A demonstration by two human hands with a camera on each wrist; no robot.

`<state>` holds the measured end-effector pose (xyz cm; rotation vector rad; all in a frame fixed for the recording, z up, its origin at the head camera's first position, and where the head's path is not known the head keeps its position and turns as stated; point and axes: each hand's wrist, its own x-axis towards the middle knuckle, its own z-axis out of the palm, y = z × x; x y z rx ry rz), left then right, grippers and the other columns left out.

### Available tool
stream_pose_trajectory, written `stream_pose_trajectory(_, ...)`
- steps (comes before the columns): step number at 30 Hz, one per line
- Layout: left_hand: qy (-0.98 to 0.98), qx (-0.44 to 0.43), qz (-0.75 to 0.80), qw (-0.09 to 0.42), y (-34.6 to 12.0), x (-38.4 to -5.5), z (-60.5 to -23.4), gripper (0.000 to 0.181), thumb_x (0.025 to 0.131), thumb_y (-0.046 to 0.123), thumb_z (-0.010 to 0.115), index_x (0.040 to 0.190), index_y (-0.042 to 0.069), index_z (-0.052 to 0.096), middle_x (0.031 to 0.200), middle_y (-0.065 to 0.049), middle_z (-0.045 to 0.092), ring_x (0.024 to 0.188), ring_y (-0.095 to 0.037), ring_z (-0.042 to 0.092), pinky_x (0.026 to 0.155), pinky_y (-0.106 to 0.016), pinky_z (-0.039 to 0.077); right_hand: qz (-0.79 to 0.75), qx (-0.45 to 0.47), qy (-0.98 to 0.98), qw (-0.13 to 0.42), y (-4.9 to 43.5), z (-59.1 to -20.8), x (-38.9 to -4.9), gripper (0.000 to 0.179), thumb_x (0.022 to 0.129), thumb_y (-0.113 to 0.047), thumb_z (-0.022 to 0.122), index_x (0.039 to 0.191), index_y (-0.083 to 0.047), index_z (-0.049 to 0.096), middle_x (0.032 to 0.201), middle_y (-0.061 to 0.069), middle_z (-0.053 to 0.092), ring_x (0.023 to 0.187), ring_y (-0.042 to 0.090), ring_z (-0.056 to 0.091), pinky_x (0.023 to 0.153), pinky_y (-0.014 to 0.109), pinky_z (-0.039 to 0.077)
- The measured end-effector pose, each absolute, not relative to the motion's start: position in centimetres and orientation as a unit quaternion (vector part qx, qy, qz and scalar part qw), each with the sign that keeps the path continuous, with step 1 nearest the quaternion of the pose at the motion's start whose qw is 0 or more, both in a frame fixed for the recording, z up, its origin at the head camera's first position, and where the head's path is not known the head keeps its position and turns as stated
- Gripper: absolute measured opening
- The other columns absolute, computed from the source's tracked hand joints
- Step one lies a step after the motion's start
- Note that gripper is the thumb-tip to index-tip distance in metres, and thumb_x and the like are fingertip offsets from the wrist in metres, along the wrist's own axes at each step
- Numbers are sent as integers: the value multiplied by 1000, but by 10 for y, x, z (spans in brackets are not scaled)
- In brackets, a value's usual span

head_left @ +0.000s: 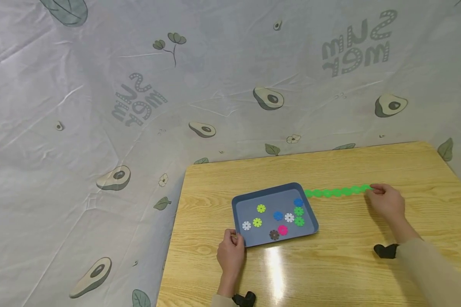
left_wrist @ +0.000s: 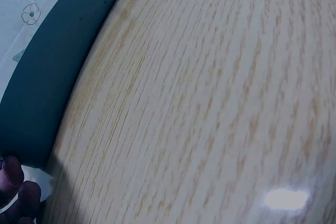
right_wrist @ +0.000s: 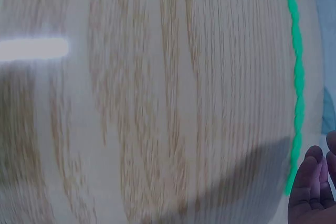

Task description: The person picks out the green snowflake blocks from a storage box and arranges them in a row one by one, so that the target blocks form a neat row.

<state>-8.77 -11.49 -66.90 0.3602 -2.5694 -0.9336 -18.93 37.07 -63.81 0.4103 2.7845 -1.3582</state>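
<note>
A blue-grey tray (head_left: pixel 253 241) rests on the table, with notched plastic discs lying in it: yellow, white, blue, green, pink and brown. My left hand (head_left: pixel 231 251) holds its front left corner, thumb at the rim; the left wrist view shows fingertips (left_wrist: pixel 29 198) by the tray's wall (left_wrist: pixel 50 72). Behind the tray's right side, a straight chain of green notched discs (head_left: pixel 337 192) stretches to the right. At the chain's right end is my right hand (head_left: pixel 387 204). In the right wrist view its fingertips (right_wrist: pixel 313 154) look apart, beside the chain (right_wrist: pixel 298 77); contact is unclear.
The wooden table (head_left: pixel 330 273) has a bright light reflection near its front. A patterned white sheet (head_left: pixel 230 76) hangs behind the table and along its left side. Black straps (head_left: pixel 385 251) sit at both wrists.
</note>
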Motion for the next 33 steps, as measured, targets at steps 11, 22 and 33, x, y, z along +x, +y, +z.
stream_pose_trajectory(11, -912, 127, -343, 184, -113, -87, -668, 4, 94, 17, 67, 94, 13, 70, 56, 19, 46, 45, -1, 40, 42, -28, 31, -455, 40, 890, -9, 317, -621, -184, 49, 106, -33, 57, 134, 7, 60, 118, 23, 62, 105, 41, 63, 68, 30, 49)
stream_pose_trajectory(22, -913, 124, -342, 188, -110, -90, -668, 4, 94, 17, 67, 93, 13, 69, 56, 19, 44, 45, -1, 39, 42, -28, 30, -473, -16, 881, 20, 262, -607, -168, 45, 105, -34, 62, 129, 3, 64, 114, 17, 66, 98, 36, 67, 69, 37, 52)
stream_pose_trajectory(33, -914, 128, -334, 190, -109, -92, -672, 6, 95, 18, 68, 93, 13, 67, 56, 19, 44, 44, -2, 38, 43, -28, 30, -451, -57, 890, 44, 224, -612, -154, 30, 98, -19, 72, 122, -2, 69, 107, 9, 71, 67, 17, 55, 60, 34, 44)
